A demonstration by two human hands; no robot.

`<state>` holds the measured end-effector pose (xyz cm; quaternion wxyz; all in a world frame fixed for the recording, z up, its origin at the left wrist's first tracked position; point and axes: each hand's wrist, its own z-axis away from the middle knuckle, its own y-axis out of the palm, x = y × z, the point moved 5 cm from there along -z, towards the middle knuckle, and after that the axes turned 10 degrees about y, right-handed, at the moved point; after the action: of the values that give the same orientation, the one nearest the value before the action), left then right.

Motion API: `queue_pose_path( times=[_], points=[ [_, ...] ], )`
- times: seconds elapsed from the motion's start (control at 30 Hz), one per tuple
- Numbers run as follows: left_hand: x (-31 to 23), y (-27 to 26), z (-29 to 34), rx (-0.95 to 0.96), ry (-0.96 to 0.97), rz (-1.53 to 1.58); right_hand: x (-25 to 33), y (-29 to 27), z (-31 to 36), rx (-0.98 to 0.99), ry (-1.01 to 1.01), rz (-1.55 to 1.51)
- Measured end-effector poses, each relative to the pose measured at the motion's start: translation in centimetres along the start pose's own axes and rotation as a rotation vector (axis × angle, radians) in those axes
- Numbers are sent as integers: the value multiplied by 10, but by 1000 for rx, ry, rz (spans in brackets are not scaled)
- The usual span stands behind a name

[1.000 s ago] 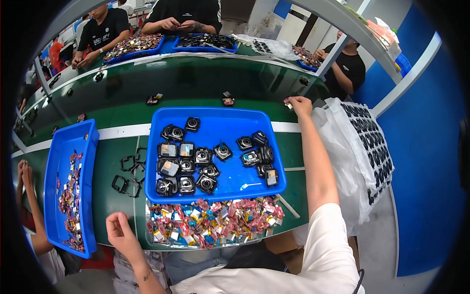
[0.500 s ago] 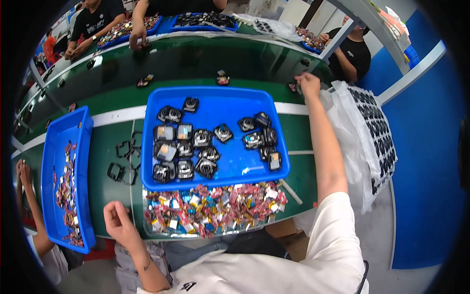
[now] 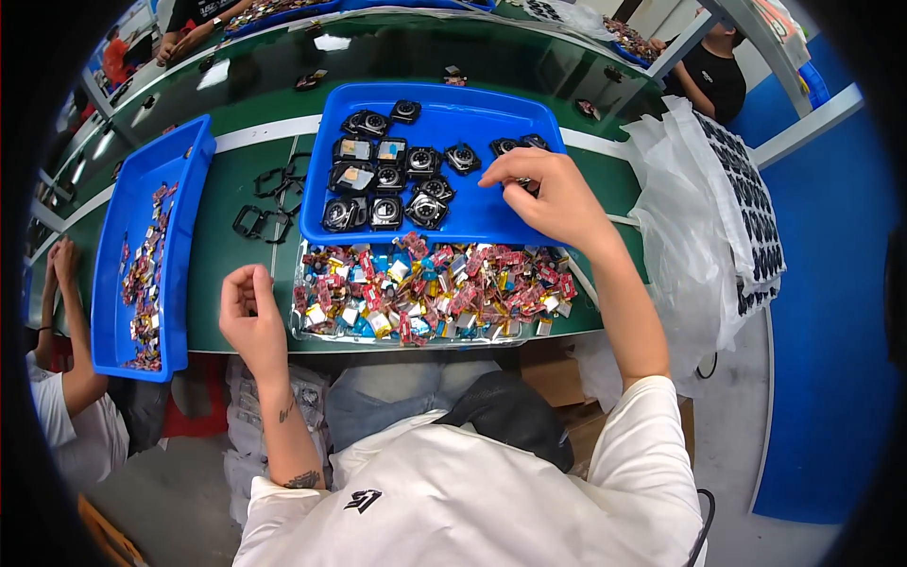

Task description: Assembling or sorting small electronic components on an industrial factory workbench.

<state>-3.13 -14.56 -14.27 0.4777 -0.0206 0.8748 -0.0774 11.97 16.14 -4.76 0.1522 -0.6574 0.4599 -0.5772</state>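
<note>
My right hand [image 3: 553, 198] reaches over the right part of a blue tray [image 3: 463, 222], its fingers bent in a pinch. Black watch cases [image 3: 505, 146] lie under and beside it; what the fingertips grip is hidden. More watch cases [image 3: 420, 163] fill the tray's left and middle, several with round backs showing, and others with silvery plates. My left hand [image 3: 253, 317] hovers by the table edge, fingers loosely curled together, with nothing seen in them. Beside it, a clear tray [image 3: 295, 331] holds a heap of small red circuit boards with white, yellow and blue parts [image 3: 435, 288].
A narrow blue tray [image 3: 179, 246] with similar small parts stands at left. Black frames [image 3: 265, 222] lie between the trays. Spaced parts [image 3: 307, 80] lie on the green belt beyond. At right, wrapped trays of black pieces [image 3: 737, 189] are stacked. Co-workers sit at left and across.
My right hand has drawn back from the green belt to the blue tray, leaving a small part on the belt. The view has tilted downward. My left hand stays by the table edge.
</note>
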Motion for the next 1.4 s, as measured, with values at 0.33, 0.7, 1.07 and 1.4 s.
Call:
queue_pose_path(
  times=[0.33, 0.7, 1.07, 1.4],
  points=[
    [-48, 13, 8, 88, 9, 189, 46, 42, 21, -41, -124, 75],
    [-97, 40, 22, 312, 124, 346, 67, 50, 30, -7, -83, -433],
    [-103, 86, 34, 510, 554, -102, 51, 49, 38, -264, 67, -467],
    [-104, 84, 32, 467, 557, -68, 33, 33, 47, -555, 213, -622]
  ],
)
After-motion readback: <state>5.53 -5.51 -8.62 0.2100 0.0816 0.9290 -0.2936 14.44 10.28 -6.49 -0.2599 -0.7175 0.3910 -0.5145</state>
